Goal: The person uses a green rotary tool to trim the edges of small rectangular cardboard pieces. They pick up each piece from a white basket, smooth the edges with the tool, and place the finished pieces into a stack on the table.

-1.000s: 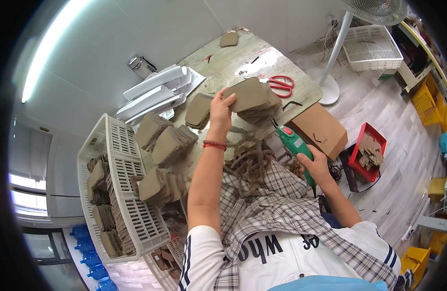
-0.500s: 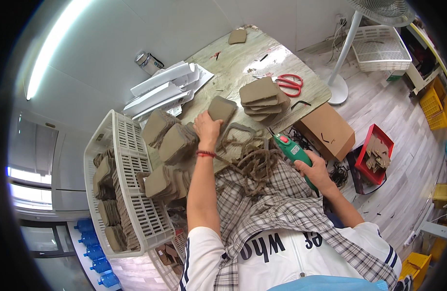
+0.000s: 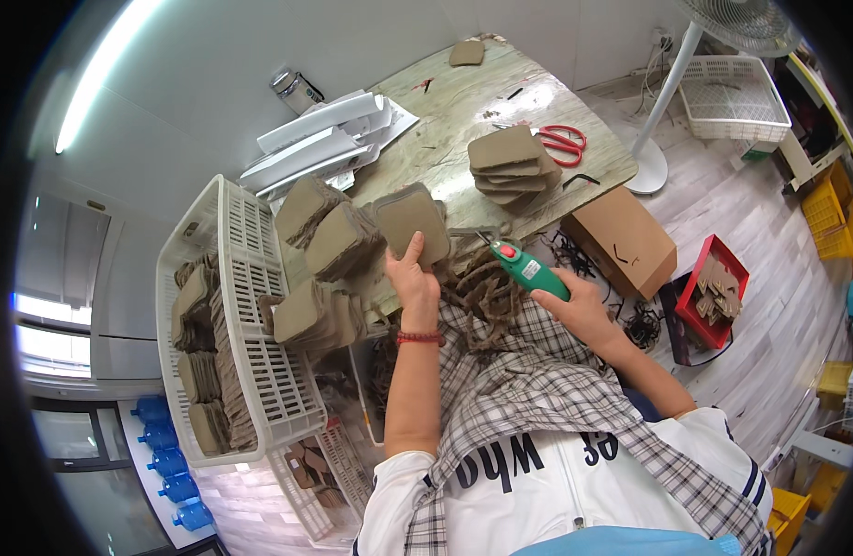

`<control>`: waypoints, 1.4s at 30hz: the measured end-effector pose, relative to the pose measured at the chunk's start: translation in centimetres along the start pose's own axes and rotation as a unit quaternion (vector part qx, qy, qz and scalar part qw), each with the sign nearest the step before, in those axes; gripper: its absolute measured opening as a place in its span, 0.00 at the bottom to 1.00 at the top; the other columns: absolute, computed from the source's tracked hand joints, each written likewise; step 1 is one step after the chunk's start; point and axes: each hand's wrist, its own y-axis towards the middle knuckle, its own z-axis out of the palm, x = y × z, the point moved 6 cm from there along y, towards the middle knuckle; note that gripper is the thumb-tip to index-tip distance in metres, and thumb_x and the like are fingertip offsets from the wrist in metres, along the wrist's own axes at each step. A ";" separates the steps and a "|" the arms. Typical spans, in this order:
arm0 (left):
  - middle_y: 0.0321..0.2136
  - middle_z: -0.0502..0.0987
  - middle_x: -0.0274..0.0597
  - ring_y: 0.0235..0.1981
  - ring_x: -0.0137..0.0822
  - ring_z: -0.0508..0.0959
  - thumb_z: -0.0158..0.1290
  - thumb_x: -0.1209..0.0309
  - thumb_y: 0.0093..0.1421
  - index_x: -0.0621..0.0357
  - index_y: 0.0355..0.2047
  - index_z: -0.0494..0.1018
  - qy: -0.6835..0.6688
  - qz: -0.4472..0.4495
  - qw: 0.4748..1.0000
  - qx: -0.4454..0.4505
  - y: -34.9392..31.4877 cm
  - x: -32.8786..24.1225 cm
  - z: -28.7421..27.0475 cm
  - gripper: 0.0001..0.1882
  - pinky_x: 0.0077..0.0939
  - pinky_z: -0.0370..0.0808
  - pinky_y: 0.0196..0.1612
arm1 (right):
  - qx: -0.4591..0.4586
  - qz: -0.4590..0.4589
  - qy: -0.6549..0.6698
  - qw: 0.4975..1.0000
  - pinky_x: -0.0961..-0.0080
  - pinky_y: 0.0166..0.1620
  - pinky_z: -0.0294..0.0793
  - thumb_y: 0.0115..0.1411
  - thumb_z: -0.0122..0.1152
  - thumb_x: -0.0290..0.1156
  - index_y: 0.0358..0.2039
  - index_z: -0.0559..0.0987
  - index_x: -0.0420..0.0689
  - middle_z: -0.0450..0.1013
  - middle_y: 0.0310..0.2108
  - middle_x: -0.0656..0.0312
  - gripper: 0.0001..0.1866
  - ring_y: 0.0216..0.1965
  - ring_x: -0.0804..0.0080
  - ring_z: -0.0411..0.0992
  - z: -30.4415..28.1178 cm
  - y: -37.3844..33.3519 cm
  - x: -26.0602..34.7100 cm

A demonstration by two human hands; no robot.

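My left hand (image 3: 415,285) grips a brown, rounded-square fabric pad (image 3: 410,221) by its near edge, thumb on top, raised over the table's edge. In my right hand (image 3: 579,310) is a green handheld electric cutter (image 3: 530,271) with a red button; its narrow metal tip points at the pad's right side. A thin strip stretches between the pad and the tip; whether they touch, I cannot tell. Brown trimmed strips (image 3: 487,301) lie heaped on my checked apron (image 3: 547,389) below. Left of my left hand stand stacks of similar pads (image 3: 338,243).
Another pad stack (image 3: 510,167) sits beside red-handled scissors (image 3: 563,144) on the table (image 3: 445,111). Papers (image 3: 329,134) lie at the far left. A white plastic basket (image 3: 269,343) filled with pads stands left. Right are a cardboard box (image 3: 621,243), a red tray (image 3: 693,301) and a fan stand (image 3: 665,102).
My left hand has lifted the pad from the table and drawn it nearer. My right hand has moved the cutter leftward and slightly up, its tip now close to the pad.
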 end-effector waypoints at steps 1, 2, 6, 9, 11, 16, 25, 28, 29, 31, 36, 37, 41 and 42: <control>0.48 0.74 0.42 0.47 0.40 0.76 0.57 0.83 0.56 0.62 0.54 0.65 -0.052 -0.006 0.999 -0.006 -0.4 0.1 0.1 0.25 0.35 0.78 0.49 | -0.006 -0.024 -0.010 1.000 0.79 0.30 0.71 0.57 0.66 0.40 0.47 0.76 0.39 0.74 0.26 0.64 0.22 0.26 0.81 0.70 0.5 0.0 0.5; 0.48 0.74 0.43 0.48 0.40 0.76 0.57 0.85 0.56 0.60 0.54 0.66 -0.089 -0.001 0.996 -0.001 -0.8 0.1 0.4 0.25 0.35 0.77 0.50 | -0.012 -0.048 -0.020 0.999 0.81 0.28 0.69 0.57 0.66 0.39 0.47 0.76 0.39 0.73 0.25 0.65 0.21 0.24 0.83 0.69 0.9 0.1 1.0; 0.48 0.74 0.42 0.48 0.40 0.76 0.55 0.86 0.56 0.60 0.53 0.67 -0.180 -0.006 0.984 0.017 -1.7 0.2 2.1 0.24 0.38 0.76 0.53 | -0.018 -0.073 -0.031 0.997 0.81 0.26 0.68 0.58 0.66 0.38 0.45 0.77 0.40 0.73 0.25 0.65 0.19 0.22 0.84 0.68 1.7 0.0 2.2; 0.48 0.75 0.42 0.48 0.40 0.76 0.55 0.86 0.57 0.59 0.52 0.68 -0.205 -0.013 0.979 0.008 -1.8 0.2 2.5 0.22 0.38 0.76 0.54 | -0.020 -0.069 -0.040 0.997 0.79 0.30 0.70 0.58 0.66 0.41 0.45 0.76 0.38 0.75 0.26 0.62 0.22 0.25 0.80 0.70 1.8 -0.1 3.0; 0.48 0.75 0.42 0.48 0.40 0.76 0.55 0.85 0.57 0.59 0.52 0.68 -0.216 -0.018 0.976 0.003 -2.1 0.1 2.9 0.22 0.38 0.76 0.53 | -0.019 -0.061 -0.039 0.997 0.77 0.32 0.72 0.57 0.66 0.41 0.45 0.76 0.37 0.75 0.26 0.60 0.23 0.27 0.79 0.71 1.8 0.0 3.2; 0.48 0.75 0.42 0.48 0.40 0.76 0.54 0.85 0.58 0.59 0.52 0.68 -0.232 -0.029 0.972 -0.008 -2.6 0.8 3.7 0.22 0.38 0.76 0.53 | -0.023 -0.052 -0.020 0.998 0.77 0.32 0.71 0.57 0.66 0.42 0.44 0.76 0.36 0.75 0.25 0.60 0.23 0.27 0.79 0.71 1.8 0.2 3.9; 0.48 0.74 0.42 0.49 0.40 0.75 0.54 0.86 0.57 0.58 0.53 0.68 -0.217 -0.060 0.974 0.007 -3.9 2.4 4.4 0.23 0.38 0.74 0.56 | -0.045 -0.076 -0.023 0.996 0.77 0.32 0.72 0.58 0.66 0.40 0.44 0.76 0.36 0.76 0.26 0.60 0.21 0.28 0.78 0.72 1.2 0.6 4.1; 0.48 0.74 0.42 0.50 0.40 0.75 0.53 0.86 0.58 0.58 0.53 0.68 -0.212 -0.079 0.974 0.020 -4.5 2.9 4.5 0.23 0.37 0.73 0.57 | -0.041 -0.065 -0.005 0.997 0.77 0.32 0.72 0.58 0.66 0.39 0.44 0.76 0.36 0.76 0.27 0.59 0.21 0.28 0.78 0.72 1.2 0.7 4.3; 0.48 0.74 0.42 0.50 0.40 0.75 0.53 0.86 0.58 0.58 0.53 0.68 -0.210 -0.084 0.974 0.024 -4.7 3.1 4.5 0.22 0.37 0.73 0.57 | -0.044 -0.067 -0.006 0.997 0.77 0.32 0.72 0.58 0.66 0.39 0.44 0.76 0.36 0.76 0.27 0.59 0.21 0.28 0.78 0.72 1.1 0.8 4.5; 0.49 0.74 0.43 0.49 0.40 0.75 0.53 0.86 0.58 0.59 0.54 0.67 -0.207 -0.094 0.973 0.033 -5.1 3.3 4.8 0.23 0.37 0.74 0.56 | -0.050 -0.072 -0.008 0.996 0.78 0.33 0.72 0.58 0.66 0.39 0.44 0.76 0.36 0.76 0.27 0.59 0.21 0.28 0.78 0.72 0.9 0.9 4.8; 0.49 0.73 0.44 0.50 0.40 0.75 0.52 0.87 0.57 0.61 0.54 0.65 -0.205 -0.117 0.971 0.042 -6.0 4.0 4.8 0.24 0.36 0.74 0.56 | -0.061 -0.079 0.002 0.995 0.79 0.32 0.72 0.58 0.66 0.39 0.44 0.76 0.36 0.75 0.25 0.60 0.21 0.27 0.79 0.72 0.6 1.4 4.9; 0.49 0.73 0.44 0.50 0.40 0.75 0.52 0.87 0.57 0.61 0.54 0.65 -0.206 -0.121 0.970 0.047 -6.2 4.1 4.8 0.24 0.36 0.74 0.56 | -0.059 -0.065 0.005 0.996 0.79 0.32 0.72 0.58 0.66 0.39 0.44 0.76 0.36 0.75 0.25 0.60 0.21 0.27 0.79 0.72 0.6 1.4 4.9; 0.49 0.74 0.43 0.50 0.41 0.76 0.51 0.87 0.58 0.60 0.52 0.67 -0.189 -0.129 0.971 0.072 -6.4 4.6 4.4 0.21 0.38 0.74 0.55 | -0.060 -0.081 0.009 0.995 0.79 0.30 0.72 0.57 0.67 0.39 0.44 0.76 0.36 0.75 0.25 0.62 0.21 0.26 0.80 0.72 0.2 1.9 4.9; 0.48 0.74 0.43 0.49 0.40 0.76 0.51 0.87 0.58 0.60 0.52 0.67 -0.179 -0.137 0.972 0.073 -6.7 4.5 4.3 0.21 0.36 0.75 0.54 | -0.059 -0.081 0.010 0.995 0.80 0.30 0.72 0.57 0.67 0.40 0.44 0.76 0.36 0.75 0.24 0.62 0.21 0.25 0.81 0.71 0.0 1.9 4.8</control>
